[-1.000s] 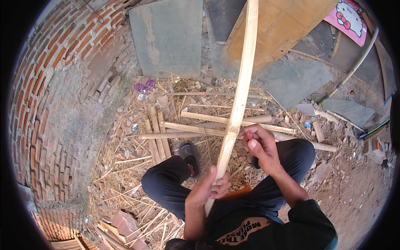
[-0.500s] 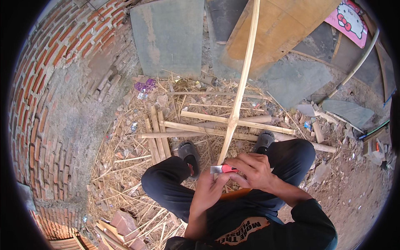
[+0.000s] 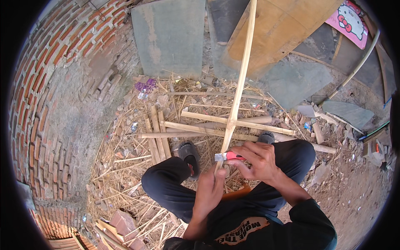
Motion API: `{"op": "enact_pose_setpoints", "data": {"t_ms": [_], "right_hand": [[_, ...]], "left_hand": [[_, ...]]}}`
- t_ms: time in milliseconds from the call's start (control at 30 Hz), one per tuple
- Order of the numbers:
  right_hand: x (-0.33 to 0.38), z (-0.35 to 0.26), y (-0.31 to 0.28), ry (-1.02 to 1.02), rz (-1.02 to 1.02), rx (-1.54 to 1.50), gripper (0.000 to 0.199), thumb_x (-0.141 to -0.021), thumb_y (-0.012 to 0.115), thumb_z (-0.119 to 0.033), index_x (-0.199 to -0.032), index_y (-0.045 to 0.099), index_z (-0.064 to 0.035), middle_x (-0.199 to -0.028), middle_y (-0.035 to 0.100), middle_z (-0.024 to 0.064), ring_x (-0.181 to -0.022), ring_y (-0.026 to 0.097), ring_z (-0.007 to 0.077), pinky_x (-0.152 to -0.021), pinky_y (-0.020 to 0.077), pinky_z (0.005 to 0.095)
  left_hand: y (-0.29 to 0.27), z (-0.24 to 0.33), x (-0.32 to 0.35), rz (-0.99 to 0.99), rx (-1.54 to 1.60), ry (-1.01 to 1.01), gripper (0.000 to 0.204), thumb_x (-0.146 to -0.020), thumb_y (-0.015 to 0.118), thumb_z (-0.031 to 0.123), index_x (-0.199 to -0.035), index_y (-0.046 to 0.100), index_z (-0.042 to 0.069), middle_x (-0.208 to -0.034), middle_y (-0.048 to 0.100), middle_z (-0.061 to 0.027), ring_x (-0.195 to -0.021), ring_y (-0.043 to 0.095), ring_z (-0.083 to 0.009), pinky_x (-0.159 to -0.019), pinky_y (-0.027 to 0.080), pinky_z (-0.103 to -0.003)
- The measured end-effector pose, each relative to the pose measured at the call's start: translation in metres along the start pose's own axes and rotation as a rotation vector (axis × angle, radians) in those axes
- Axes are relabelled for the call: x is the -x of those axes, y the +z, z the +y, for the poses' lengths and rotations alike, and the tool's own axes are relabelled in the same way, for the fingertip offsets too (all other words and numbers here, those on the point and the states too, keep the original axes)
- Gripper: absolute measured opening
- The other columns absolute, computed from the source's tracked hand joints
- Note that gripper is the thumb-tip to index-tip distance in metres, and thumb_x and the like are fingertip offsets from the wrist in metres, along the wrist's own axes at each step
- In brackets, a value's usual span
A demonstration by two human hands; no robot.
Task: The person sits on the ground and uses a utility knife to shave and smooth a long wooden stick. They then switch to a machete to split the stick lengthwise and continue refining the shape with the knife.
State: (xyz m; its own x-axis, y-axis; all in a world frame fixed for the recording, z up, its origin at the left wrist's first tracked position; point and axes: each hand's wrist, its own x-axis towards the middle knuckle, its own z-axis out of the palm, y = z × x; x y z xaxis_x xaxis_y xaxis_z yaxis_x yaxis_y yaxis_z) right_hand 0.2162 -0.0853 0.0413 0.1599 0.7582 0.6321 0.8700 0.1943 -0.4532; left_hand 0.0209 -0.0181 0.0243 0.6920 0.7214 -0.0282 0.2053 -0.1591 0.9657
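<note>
Holding the strip (image 3: 241, 81): from afar I see the left hand (image 3: 209, 189) wrapped round its near end, thumb along it; the strip runs up and away from those fingers.
Knife (image 3: 234, 155): the right hand (image 3: 261, 160) has its fingers curled narrow round the red handle.
Blade (image 3: 219, 157): broad, grey, flat, across the strip just beyond the left thumb; I cannot tell whether it bites.
Stroke: I would keep the edge shallow, press evenly and direct it away from that thumb.
Knot (image 3: 231, 122): a slight bend beyond the right fingertips; I would ease pressure there.
Grain: pale, slender, woody, bamboo-like.
Ground beyond the fingers: split lengths (image 3: 193, 128) crossing over dry, tangled straw (image 3: 125, 166).
</note>
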Motion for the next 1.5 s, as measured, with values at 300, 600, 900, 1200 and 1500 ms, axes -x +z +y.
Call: {"op": "enact_pose_setpoints", "data": {"t_ms": [300, 600, 900, 1200, 1500], "right_hand": [[-0.009, 0.013, -0.001, -0.002, 0.027, 0.046, 0.027, -0.082, 0.087, -0.03, -0.102, 0.079, -0.0134, -0.076, 0.065, 0.0001, -0.057, 0.065, 0.0196, -0.052, 0.0504, 0.0332], [-0.012, 0.012, -0.001, -0.039, 0.062, 0.078, 0.029, -0.081, 0.088, -0.031, -0.102, 0.079, -0.0129, -0.073, 0.062, -0.0002, -0.055, 0.062, 0.0193, -0.051, 0.0486, 0.0333], [-0.013, 0.007, -0.004, -0.081, 0.068, 0.114, 0.031, -0.078, 0.089, -0.032, -0.101, 0.079, -0.0139, -0.072, 0.061, -0.0009, -0.055, 0.061, 0.018, -0.051, 0.0483, 0.0322], [-0.016, 0.001, -0.006, -0.093, 0.091, 0.109, 0.03, -0.077, 0.089, -0.032, -0.101, 0.081, -0.0152, -0.071, 0.062, -0.0016, -0.054, 0.06, 0.0166, -0.051, 0.0477, 0.0305], [-0.017, -0.001, -0.005, -0.106, 0.103, 0.12, 0.031, -0.077, 0.089, -0.033, -0.1, 0.081, -0.0152, -0.07, 0.061, -0.0018, -0.053, 0.058, 0.0162, -0.05, 0.0458, 0.0303]], "left_hand": [[-0.001, -0.006, 0.005, 0.013, -0.093, -0.005, 0.039, -0.114, 0.048, 0.031, -0.11, 0.064, -0.004, -0.063, 0.051, -0.0161, -0.053, 0.055, -0.0288, -0.055, 0.042, -0.043], [-0.003, -0.001, 0.012, 0.022, -0.107, -0.023, 0.036, -0.114, 0.049, 0.028, -0.119, 0.065, -0.005, -0.063, 0.053, -0.0176, -0.053, 0.057, -0.033, -0.055, 0.044, -0.044], [-0.003, 0.014, 0.019, 0.086, -0.191, -0.002, 0.034, -0.114, 0.05, 0.027, -0.12, 0.064, -0.004, -0.063, 0.053, -0.0178, -0.053, 0.058, -0.0345, -0.055, 0.043, -0.045], [-0.007, 0.014, 0.026, 0.041, -0.096, -0.052, 0.031, -0.113, 0.05, 0.026, -0.114, 0.064, -0.002, -0.066, 0.057, -0.0201, -0.06, 0.063, -0.0423, -0.057, 0.045, -0.048], [-0.007, 0.012, 0.028, 0.059, -0.105, -0.033, 0.031, -0.113, 0.05, 0.025, -0.115, 0.064, -0.003, -0.065, 0.056, -0.0183, -0.057, 0.062, -0.0393, -0.056, 0.045, -0.046]]}}
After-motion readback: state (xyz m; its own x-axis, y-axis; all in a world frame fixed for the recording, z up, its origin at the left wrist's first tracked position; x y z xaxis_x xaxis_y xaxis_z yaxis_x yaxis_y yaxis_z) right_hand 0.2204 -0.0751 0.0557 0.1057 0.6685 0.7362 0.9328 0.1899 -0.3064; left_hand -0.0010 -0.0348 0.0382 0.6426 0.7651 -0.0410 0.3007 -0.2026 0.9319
